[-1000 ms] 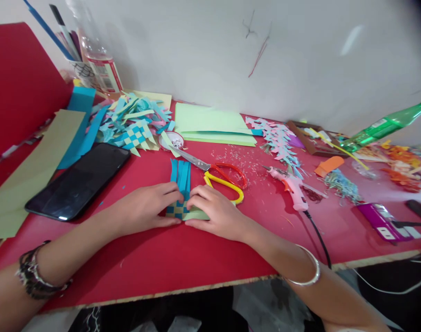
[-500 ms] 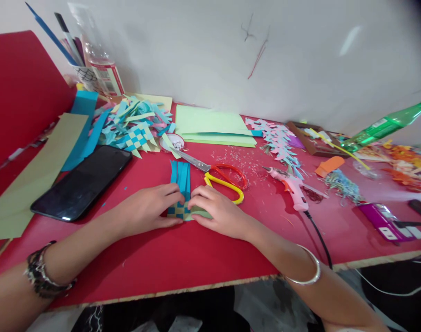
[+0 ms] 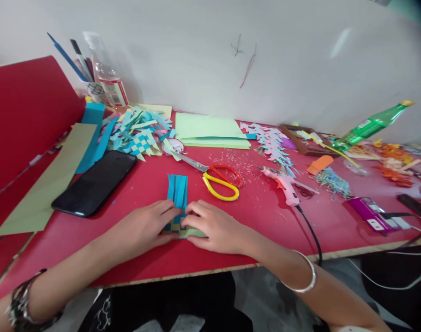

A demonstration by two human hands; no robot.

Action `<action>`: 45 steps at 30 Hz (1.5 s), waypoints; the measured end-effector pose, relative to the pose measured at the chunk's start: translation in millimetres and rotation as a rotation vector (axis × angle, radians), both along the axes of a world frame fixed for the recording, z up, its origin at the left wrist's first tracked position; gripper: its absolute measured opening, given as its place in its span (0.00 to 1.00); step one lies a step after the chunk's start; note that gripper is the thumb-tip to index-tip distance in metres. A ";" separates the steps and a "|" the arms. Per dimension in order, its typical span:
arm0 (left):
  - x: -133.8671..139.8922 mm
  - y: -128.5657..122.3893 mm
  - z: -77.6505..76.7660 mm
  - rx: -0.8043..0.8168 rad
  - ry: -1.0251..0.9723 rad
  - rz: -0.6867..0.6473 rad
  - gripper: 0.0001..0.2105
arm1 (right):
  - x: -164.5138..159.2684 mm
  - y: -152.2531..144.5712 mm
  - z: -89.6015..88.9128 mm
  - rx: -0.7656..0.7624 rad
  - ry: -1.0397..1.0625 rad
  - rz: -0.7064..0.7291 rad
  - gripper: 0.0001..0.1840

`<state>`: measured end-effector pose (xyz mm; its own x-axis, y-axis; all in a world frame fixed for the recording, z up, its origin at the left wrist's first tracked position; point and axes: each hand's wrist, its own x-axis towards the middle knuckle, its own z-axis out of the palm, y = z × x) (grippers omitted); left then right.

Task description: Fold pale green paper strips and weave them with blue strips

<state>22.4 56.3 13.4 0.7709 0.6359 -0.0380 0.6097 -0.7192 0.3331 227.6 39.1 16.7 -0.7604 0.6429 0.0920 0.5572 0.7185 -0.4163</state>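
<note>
A partly woven piece of paper (image 3: 178, 190) lies flat on the red tabletop near its front edge. Loose blue strips stick out at its far end, and blue and pale green squares interlace at the near end. My left hand (image 3: 148, 227) grips the woven part from the left, fingers curled over it. From the right, my right hand (image 3: 219, 228) pinches the same end, with a pale green strip (image 3: 195, 233) under its fingers. My fingertips hide part of the weave. Scissors (image 3: 220, 183) with red and yellow handles lie just beyond my right hand.
A black phone (image 3: 95, 183) lies left, beside green paper (image 3: 47, 180). Behind are paper scraps (image 3: 137, 133) and green sheets (image 3: 210, 127). To the right are a pink glue gun (image 3: 283, 183), its cord, a purple power strip (image 3: 373, 214) and a green bottle (image 3: 373, 127).
Both hands and the woven paper have slid a little nearer the table's front edge, away from the scissors. The grip looks the same. The camera view has shifted slightly.
</note>
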 end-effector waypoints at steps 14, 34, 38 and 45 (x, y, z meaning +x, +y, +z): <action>-4.0 -20.1 -17.8 0.289 0.060 0.083 0.23 | 0.8 5.4 -5.1 0.075 0.043 -0.061 0.15; -1.6 -24.5 -21.6 0.312 0.083 0.157 0.25 | -3.8 60.8 -16.0 0.187 -0.003 -0.108 0.20; -2.8 -24.0 -22.4 0.295 0.058 0.165 0.25 | -10.6 71.8 -18.5 0.176 0.071 -0.104 0.19; -4.0 -24.0 -20.7 0.278 0.089 0.149 0.23 | -15.3 75.5 -12.0 -0.028 0.380 -0.153 0.14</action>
<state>18.4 32.3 -7.2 0.6702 0.7367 0.0902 0.7328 -0.6760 0.0770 212.3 114.6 4.7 -0.5710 0.7521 0.3291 0.4596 0.6250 -0.6310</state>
